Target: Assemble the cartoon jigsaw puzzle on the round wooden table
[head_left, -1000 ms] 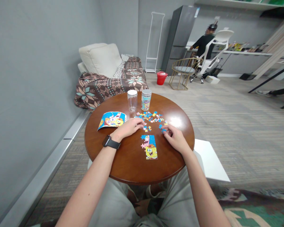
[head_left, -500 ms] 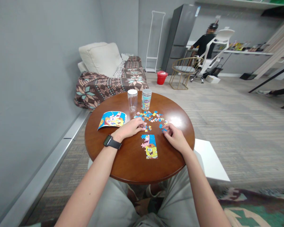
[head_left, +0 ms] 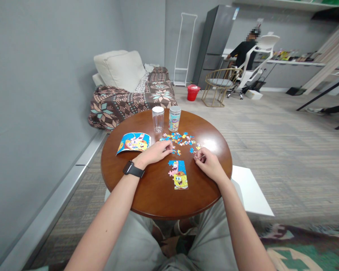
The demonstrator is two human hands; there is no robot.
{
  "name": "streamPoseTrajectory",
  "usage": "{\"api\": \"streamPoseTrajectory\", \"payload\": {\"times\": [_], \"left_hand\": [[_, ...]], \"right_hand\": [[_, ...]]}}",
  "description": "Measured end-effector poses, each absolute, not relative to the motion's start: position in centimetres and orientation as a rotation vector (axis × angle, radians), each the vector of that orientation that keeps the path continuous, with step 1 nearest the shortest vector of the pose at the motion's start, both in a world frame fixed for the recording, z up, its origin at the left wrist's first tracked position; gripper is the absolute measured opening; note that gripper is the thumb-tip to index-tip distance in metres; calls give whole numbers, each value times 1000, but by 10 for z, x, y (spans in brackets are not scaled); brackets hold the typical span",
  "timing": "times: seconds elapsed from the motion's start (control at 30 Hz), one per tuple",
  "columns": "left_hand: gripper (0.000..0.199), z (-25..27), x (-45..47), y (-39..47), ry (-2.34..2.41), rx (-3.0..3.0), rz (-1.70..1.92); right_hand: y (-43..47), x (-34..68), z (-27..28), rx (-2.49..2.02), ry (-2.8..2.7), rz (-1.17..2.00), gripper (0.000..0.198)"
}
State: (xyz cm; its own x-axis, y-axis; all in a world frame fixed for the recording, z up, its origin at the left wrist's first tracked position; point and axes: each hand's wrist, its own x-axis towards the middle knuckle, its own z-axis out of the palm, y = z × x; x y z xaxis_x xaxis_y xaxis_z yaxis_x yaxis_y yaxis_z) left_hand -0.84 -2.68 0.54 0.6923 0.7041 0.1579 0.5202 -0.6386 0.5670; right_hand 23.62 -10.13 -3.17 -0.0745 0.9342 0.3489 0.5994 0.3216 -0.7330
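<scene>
My left hand (head_left: 164,148), with a dark watch on its wrist, rests at the near edge of a loose pile of jigsaw pieces (head_left: 183,140). Its fingers are drawn together, and whatever is between them is hidden. Right of the pile, my right hand (head_left: 206,159) pinches a small jigsaw piece (head_left: 196,157) whose pale side shows. Between the hands and closer to me lies a joined puzzle section (head_left: 180,180) with a yellow cartoon face, a pink figure and blue background. A curved picture sheet (head_left: 134,142) with similar characters lies left of my left hand.
A clear jar (head_left: 158,121) and a printed jar (head_left: 174,119) stand behind the pieces on the round wooden table (head_left: 155,195). Beyond are a covered sofa (head_left: 132,99), a red bin (head_left: 193,92) and a gold-framed chair (head_left: 222,82). A person (head_left: 244,51) in black is near the counter.
The piece at my right fingertips showed blue before and now shows a pale side. My left fingers have shifted slightly among the nearest pieces. The joined section has stayed put.
</scene>
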Motion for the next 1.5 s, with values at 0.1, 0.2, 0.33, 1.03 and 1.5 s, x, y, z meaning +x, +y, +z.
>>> {"api": "streamPoseTrajectory", "payload": {"times": [0.1,0.2,0.33,1.03,1.5], "left_hand": [[9,8,-8,-28,954,2414,529],[12,8,-8,-27,926,2440,540],[11,5,-9,-24,904,2432,549],[10,8,-10,-26,914,2456,544],[10,9,-9,-28,945,2453,561]], "right_hand": [[-102,236,-31,-1373,-1777,510,8],[-102,235,-30,-1369,-1773,509,7],[-102,235,-30,-1365,-1764,504,4],[-101,237,-32,-1314,-1813,441,5],[-101,237,-33,-1336,-1792,458,5]]}}
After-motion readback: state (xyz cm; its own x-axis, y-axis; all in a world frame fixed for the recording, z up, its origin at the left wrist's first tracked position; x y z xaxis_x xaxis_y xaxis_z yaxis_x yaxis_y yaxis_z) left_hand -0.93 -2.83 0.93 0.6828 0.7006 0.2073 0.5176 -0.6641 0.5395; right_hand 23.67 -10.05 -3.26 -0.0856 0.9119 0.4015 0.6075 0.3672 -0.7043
